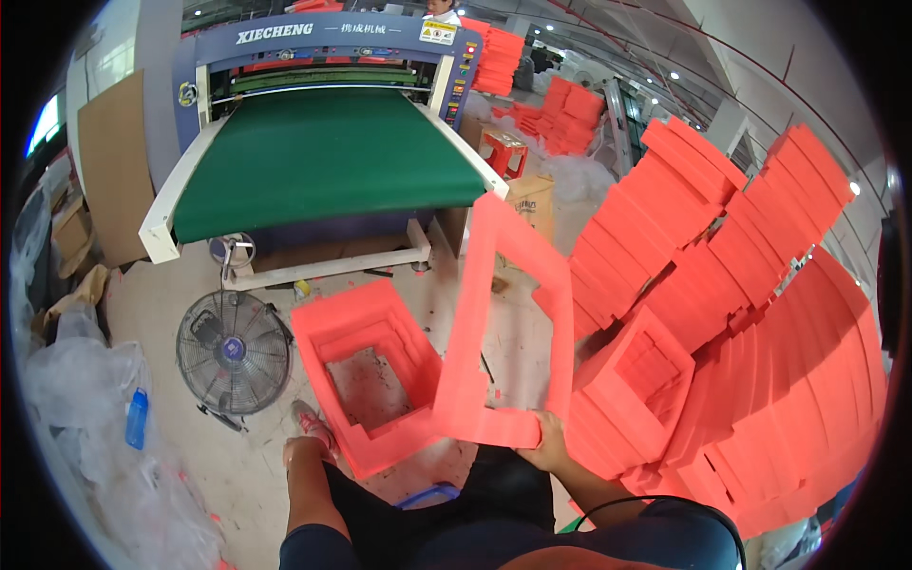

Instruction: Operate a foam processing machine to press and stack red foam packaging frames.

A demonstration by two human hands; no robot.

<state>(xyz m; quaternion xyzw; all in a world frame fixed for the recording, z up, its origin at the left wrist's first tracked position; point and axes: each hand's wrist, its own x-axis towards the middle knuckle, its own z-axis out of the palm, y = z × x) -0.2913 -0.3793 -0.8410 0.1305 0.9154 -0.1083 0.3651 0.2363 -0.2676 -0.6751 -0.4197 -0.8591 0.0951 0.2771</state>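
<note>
Fingers of the right hand (549,439) are clamped on the lower edge of a red foam frame (508,323), which rises upright from that grip — tilted slightly away. To the left of those fingers, a stack of foam frames (366,380) sits on the floor (171,313); the left hand (302,445) rests at its near corner, its fingers hidden, so their state cannot be told. Right of the grip — foam piles (760,323).

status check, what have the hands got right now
Right hand grips red foam frame by its lower edge, frame raised. Left hand not in view. Stack of foam frames on floor below, floor fan beside it.
</note>
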